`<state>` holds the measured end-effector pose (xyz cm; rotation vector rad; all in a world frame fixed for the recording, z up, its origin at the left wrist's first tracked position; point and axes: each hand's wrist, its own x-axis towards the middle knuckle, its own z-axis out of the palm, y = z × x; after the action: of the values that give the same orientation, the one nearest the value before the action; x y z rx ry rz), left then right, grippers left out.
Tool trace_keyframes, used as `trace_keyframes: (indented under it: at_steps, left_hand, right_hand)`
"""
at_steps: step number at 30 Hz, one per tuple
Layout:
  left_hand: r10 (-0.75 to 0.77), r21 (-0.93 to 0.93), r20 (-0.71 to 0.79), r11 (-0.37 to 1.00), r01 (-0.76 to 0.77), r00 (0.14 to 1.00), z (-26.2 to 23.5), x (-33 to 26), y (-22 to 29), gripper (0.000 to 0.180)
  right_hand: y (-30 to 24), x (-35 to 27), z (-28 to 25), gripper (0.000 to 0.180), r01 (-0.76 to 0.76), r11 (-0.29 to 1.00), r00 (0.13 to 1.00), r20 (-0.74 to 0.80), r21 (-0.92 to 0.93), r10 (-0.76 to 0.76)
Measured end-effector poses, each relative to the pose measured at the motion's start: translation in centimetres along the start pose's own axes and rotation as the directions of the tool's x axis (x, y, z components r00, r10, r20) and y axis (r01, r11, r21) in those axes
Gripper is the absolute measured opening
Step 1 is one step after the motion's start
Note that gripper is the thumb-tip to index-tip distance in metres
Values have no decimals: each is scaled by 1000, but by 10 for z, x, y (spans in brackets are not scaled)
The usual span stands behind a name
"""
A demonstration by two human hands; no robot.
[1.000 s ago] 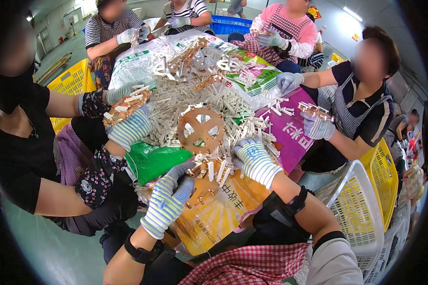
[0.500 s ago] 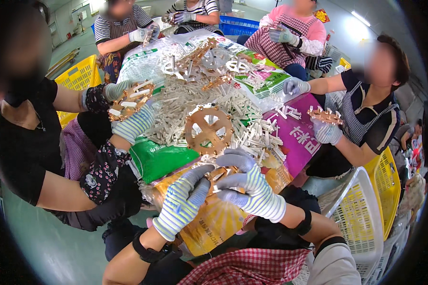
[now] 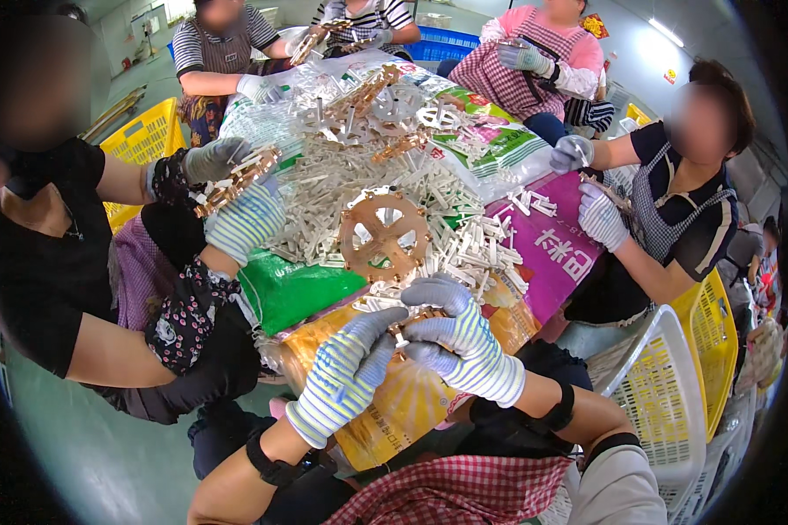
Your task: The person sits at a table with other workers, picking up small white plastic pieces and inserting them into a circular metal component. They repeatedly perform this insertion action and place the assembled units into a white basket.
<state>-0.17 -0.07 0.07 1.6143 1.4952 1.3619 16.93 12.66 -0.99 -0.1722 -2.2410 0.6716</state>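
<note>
Both my hands wear striped gloves with grey fingers and meet low over the near edge of the heap. My right hand grips a copper-coloured notched disc, now seen nearly edge-on and mostly hidden by fingers. The fingertips of my left hand close on the disc's left edge, where a small pale piece shows. Just beyond lies a second copper-coloured disc, spoked, with cut-out openings and small knobs around its rim. White strips surround it in a loose pile.
Printed sacks, including a purple one and a green one, cover the work surface. Co-workers in gloves sit around it; the person at left holds another disc. A white basket and a yellow crate stand at right.
The disc in my hands has tilted from an oblique view to nearly edge-on, and my left fingers have moved slightly right along it. The co-worker at right has raised a disc.
</note>
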Motion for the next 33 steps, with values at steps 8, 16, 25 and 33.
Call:
trace_keyframes:
  at_steps: [8,16,25,33]
  left_hand:
    - [-49,-47,18,998,49,999,-2,-3,-3,39]
    - [-49,-44,27,998,50,998,-4,-2,-2,38]
    - [-192,-74,-35,979,189,981,9,-2,13,36]
    - [-91,-28,-113,996,89,989,10,2,4,32]
  right_hand:
    - [-4,8,-8,19,95,981,995,58,-170,-86]
    - [-2,6,-4,22,59,993,995,84,-100,-51]
    - [-1,6,-8,31,28,1000,986,165,-13,-25]
    - [-2,11,-17,32,67,998,991,119,15,-68]
